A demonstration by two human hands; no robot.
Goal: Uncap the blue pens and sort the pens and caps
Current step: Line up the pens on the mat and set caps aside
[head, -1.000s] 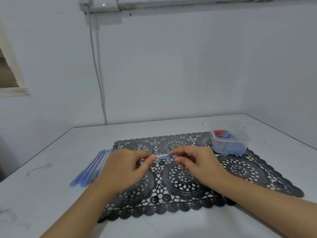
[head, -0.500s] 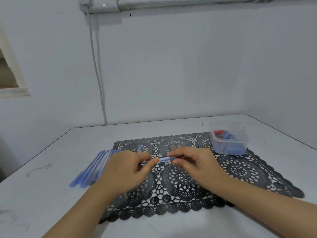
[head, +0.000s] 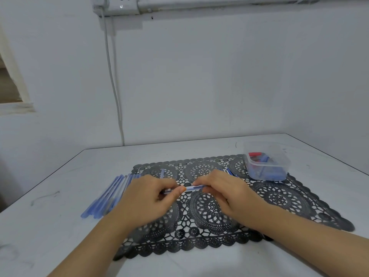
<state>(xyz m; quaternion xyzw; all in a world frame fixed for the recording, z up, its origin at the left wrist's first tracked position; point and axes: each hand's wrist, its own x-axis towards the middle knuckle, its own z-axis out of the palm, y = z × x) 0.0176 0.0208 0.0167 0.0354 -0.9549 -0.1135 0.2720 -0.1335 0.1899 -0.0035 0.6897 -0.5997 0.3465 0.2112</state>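
Blue pen (head: 193, 188) sits level between our hands over a black lace mat (head: 279, 198); our left hand (head: 145, 196) pinches one end, our right hand (head: 225, 193) the other.

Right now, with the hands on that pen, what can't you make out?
All head view.
1. The pen: left hand and right hand cover its ends; cap on or off, cannot tell.
2. The pen pile left of the mat: blurred, count unclear.
3. The tub: cloudy wall, blue and red bits inside too small to count.
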